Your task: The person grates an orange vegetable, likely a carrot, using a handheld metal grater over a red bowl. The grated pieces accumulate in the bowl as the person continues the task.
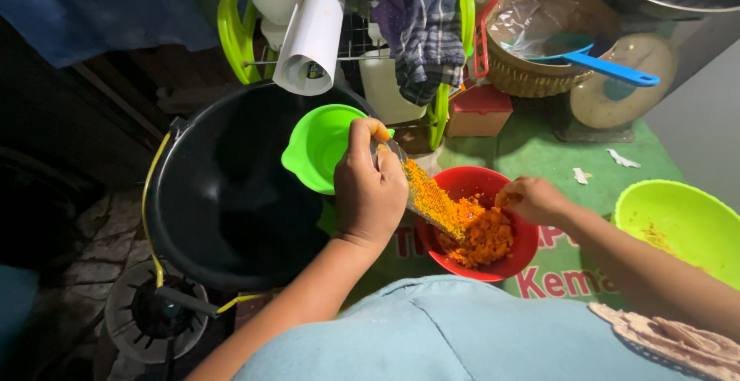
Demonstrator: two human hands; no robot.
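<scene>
A: Start at the left. What sits left of the red bowl (478, 223)?

B: A big black bucket (231, 188) with a yellow handle, well to the left of the red bowl, and a small green bowl (317, 146) perched at the bucket's rim, between bucket and red bowl. Neither is being touched.

A: And the left hand (370, 188)?

B: It is closed tight around the top of a flat metal grater (424, 192), just left of the red bowl. The grater slants down and to the right, its lower end over the bowl, its face coated with orange pulp.

A: So where is the grated stuff?

B: A heap of orange gratings (482, 238) lies inside the red bowl, under and beside the grater's lower end.

A: The right hand (536, 200)?

B: It is over the red bowl's right rim, fingers curled in. It seems to pinch a small orange piece, but I cannot tell for certain; the fingertips are stained and the piece, if any, is hidden.

A: Which step, do you judge?

B: Grating is well along. The pulp stuck on the grater wants scraping down into the bowl, with the left hand keeping the grater steady at its slant.

A: Right of the red bowl?

B: A light-green bowl (678, 227) on the green-covered counter (539, 150), holding only orange traces.
</scene>
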